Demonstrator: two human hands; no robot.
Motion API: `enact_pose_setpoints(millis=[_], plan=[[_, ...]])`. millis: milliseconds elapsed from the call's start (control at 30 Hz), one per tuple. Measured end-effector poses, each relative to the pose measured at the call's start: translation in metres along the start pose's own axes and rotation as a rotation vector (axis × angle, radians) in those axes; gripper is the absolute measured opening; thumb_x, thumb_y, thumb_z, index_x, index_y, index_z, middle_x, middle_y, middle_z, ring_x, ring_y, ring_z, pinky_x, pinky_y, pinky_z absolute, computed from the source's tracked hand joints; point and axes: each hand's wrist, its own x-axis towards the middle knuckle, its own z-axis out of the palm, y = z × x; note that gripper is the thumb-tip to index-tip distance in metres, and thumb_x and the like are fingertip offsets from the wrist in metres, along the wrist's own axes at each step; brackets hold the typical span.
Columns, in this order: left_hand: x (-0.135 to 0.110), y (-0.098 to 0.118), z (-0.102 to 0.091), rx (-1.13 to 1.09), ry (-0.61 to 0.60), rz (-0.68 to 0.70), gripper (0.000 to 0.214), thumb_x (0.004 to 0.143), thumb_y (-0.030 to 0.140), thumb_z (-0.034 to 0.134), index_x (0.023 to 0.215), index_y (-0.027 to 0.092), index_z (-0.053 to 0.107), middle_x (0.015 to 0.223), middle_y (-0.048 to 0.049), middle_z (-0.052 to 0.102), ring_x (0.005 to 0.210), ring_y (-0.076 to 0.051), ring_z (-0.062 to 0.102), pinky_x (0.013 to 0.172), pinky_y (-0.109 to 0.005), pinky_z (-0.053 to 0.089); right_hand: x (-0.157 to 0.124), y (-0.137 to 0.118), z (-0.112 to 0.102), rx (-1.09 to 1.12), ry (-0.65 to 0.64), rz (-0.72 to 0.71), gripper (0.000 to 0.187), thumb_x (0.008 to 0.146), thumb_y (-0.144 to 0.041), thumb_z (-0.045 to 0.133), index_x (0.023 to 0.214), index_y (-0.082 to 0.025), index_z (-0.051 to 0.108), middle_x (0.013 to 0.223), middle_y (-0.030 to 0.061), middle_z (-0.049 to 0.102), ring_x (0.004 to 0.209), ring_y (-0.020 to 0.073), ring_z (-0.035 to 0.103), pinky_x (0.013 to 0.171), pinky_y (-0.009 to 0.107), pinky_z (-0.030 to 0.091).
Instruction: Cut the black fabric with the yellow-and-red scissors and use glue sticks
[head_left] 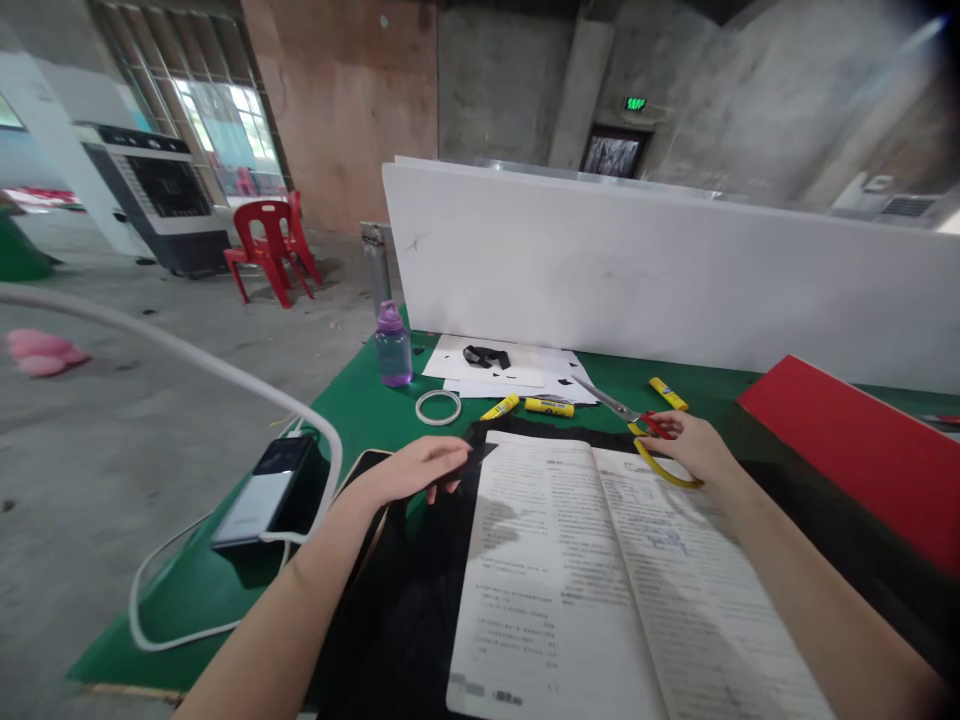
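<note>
An open printed book (525, 560) lies on a black sheet (405, 610), which sticks out along its left side and top edge. At the book's upper left corner, my left hand (431, 466) has the edge of the black sheet pinched between thumb and fingers. My right hand (690, 440) grips a pair of scissors (619, 405) by the red and yellow handles, above the right page. The scissors' blades point away to the upper left, over the white papers.
White papers (480, 375) with black scraps lie behind the book, near several yellow glue sticks (550, 407), a tape roll (438, 407) and a purple bottle (394, 345). A white panel (637, 260) stands behind; a red board (855, 440) lies right, a power bank (270, 490) with cable left.
</note>
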Motion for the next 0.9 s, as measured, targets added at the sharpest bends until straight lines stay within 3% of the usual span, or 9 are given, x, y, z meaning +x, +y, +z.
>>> enact_pose_setpoints(millis=[133,267,467,567,667,767,900], plan=[[0.003,0.003,0.006,0.191,-0.083,0.014,0.028,0.080,0.044,0.057,0.081,0.019,0.067,0.070,-0.0013,0.060,0.055,-0.013,0.052,0.051,-0.023,0.043,0.019,0.018,-0.007,-0.088,0.079,0.024,0.050,0.056,-0.046,0.076,0.095,-0.017,0.062,0.101,0.0120,0.069,0.094,0.0286,0.065,0.085,0.041,0.051],[0.006,0.004,0.012,0.275,-0.152,0.022,0.029,0.084,0.044,0.051,0.074,0.019,0.063,0.078,-0.0014,0.063,0.055,-0.012,0.052,0.053,-0.023,0.041,0.037,0.027,-0.010,-0.270,0.049,-0.033,0.049,0.058,-0.045,0.074,0.097,-0.017,0.063,0.102,0.0116,0.068,0.094,0.0275,0.064,0.083,0.038,0.049],[0.010,-0.008,0.009,0.312,0.040,-0.015,0.042,0.085,0.056,0.045,0.062,0.020,0.045,0.054,0.0042,0.044,0.050,-0.013,0.047,0.050,-0.023,0.034,0.042,0.026,0.000,-0.394,0.094,-0.067,0.044,0.063,-0.040,0.071,0.100,-0.019,0.063,0.103,0.0104,0.067,0.093,0.0268,0.063,0.079,0.037,0.048],[0.011,-0.009,0.010,0.351,0.065,-0.003,0.044,0.086,0.057,0.042,0.061,0.021,0.042,0.053,0.0046,0.040,0.049,-0.013,0.045,0.050,-0.024,0.032,0.033,0.019,0.008,-0.317,0.162,-0.054,0.043,0.066,-0.044,0.068,0.101,-0.020,0.061,0.105,0.0097,0.066,0.093,0.0262,0.063,0.077,0.036,0.048],[0.012,-0.010,0.017,0.537,0.157,0.090,0.043,0.089,0.052,0.040,0.060,0.021,0.046,0.055,0.0030,0.045,0.052,-0.014,0.045,0.052,-0.025,0.030,0.019,0.012,0.011,-0.210,0.194,-0.034,0.044,0.066,-0.046,0.068,0.100,-0.020,0.060,0.103,0.0095,0.067,0.089,0.0251,0.064,0.074,0.035,0.049],[0.014,-0.014,0.024,0.766,0.194,0.161,0.037,0.091,0.046,0.039,0.069,0.021,0.057,0.063,0.0001,0.057,0.059,-0.016,0.052,0.056,-0.026,0.031,0.002,0.007,0.010,-0.116,0.195,-0.009,0.047,0.062,-0.047,0.072,0.098,-0.020,0.059,0.099,0.0084,0.067,0.087,0.0242,0.064,0.074,0.035,0.050],[0.014,-0.019,0.025,0.934,0.175,0.168,0.030,0.093,0.041,0.037,0.104,0.027,0.061,0.086,-0.0035,0.069,0.076,-0.021,0.062,0.067,-0.028,0.037,-0.025,-0.004,0.010,-0.009,0.167,-0.012,0.050,0.058,-0.045,0.075,0.097,-0.019,0.059,0.097,0.0073,0.068,0.088,0.0224,0.065,0.079,0.033,0.050]])
